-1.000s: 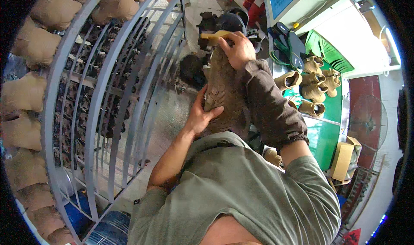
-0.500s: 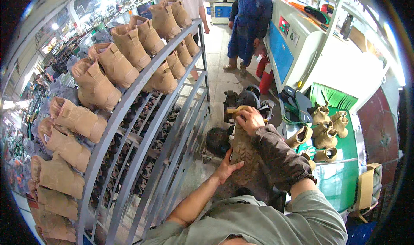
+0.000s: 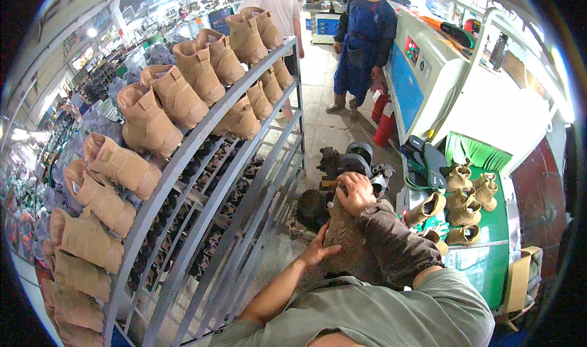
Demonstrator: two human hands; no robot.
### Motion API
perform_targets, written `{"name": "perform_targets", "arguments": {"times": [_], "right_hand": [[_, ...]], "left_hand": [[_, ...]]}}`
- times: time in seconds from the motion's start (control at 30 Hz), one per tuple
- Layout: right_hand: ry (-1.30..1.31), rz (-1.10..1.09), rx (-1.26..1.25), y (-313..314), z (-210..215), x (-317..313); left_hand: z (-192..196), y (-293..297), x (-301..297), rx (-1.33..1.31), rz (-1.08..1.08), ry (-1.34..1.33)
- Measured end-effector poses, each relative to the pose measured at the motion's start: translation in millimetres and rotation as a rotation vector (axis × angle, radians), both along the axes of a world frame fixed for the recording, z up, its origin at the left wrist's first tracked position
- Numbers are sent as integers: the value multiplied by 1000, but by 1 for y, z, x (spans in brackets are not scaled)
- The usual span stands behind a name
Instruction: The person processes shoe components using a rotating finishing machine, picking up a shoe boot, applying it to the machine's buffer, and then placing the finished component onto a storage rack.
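- I see right hand [image 3: 356, 192] clenched over the top of the tan boot [image 3: 343, 237], long axis upright.
- Left hand [image 3: 318, 249] cups its lower side, just below-left.

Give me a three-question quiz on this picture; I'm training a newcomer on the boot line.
1. True or false: both hands hold the same tan boot.
2. Which hand grips the top of that boot? A) right hand B) left hand C) neither
3. Fill in: the tan boots on the person's left sit on a grey metal ____.

Key
1. True: the left hand steadies its side, the right hand clasps its top.
2. A.
3. Rack; more boots lie on the green table to the right.
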State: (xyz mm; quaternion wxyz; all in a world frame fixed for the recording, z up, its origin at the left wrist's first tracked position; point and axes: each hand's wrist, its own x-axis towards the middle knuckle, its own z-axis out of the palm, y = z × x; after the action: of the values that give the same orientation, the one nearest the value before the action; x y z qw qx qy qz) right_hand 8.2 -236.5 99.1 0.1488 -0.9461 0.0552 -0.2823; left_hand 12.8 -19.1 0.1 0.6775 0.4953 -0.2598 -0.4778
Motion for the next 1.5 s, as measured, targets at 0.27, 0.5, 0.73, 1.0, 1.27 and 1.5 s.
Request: {"name": "perform_targets", "arguments": {"times": [0.27,0.5,0.73,1.0,1.27,1.5], "right_hand": [[-121,18,-92,36,28,-27],[24,-25,-68,68,45,-54],[-1,-18,-179,62,39,-56],[116,147,-34,-2,63,0],[329,373,147,-21,37,15],[237,252,121,-3,42,1]], "left_hand": [[-7,6,1,-24,-38,-32],[3,10,-2,119,-15,-10],[8,11,-2,57,-34,-151],[-3,5,11,-39,-76,-73],[11,15,11,-4,-83,-19],[17,21,23,67,-129,-48]]}}
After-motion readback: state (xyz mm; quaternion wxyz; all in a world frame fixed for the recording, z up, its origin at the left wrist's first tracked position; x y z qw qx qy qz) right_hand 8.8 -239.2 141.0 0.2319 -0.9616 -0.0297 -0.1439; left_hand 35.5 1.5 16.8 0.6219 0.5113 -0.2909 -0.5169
